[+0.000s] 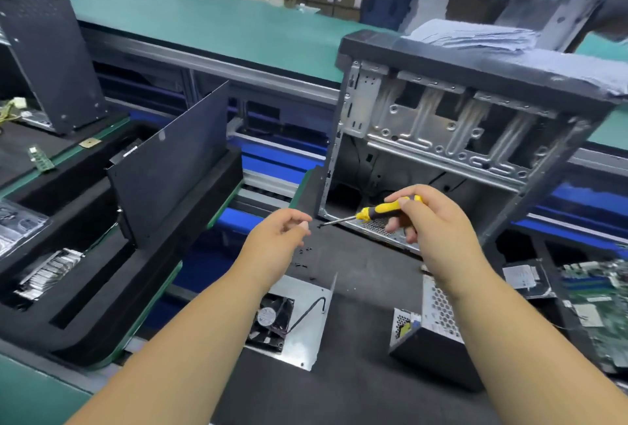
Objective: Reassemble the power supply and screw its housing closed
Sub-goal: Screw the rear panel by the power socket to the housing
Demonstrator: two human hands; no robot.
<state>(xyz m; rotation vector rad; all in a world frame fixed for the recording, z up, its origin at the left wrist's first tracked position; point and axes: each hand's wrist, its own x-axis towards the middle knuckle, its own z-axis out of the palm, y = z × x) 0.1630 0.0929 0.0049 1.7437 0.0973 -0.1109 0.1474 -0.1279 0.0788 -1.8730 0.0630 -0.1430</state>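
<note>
Over the black table (356,288), the right hand (438,220) grips a screwdriver (373,213), tip toward the left hand (282,234), whose loosely curled fingers (299,222) seem ready to load a screw. Loose screws (302,256) wait just below; the supply's fan lid (292,316) and box (431,333) lie apart, still unjoined.

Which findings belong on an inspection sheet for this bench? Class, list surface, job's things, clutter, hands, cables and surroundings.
Surface: black mat on the bench, small black screws scattered loose on it.
Job's things: fan cover plate lying flat, apart from the power supply body; housing not closed.
Clutter: open computer case, black side panel upright in a foam tray, motherboard at right.
Hands: right hand grips a yellow-and-black screwdriver; left hand loosely curled, apparently empty.
Cables: black fan lead looping over the plate.
Surroundings: green conveyor, stacked boxes behind.
</note>
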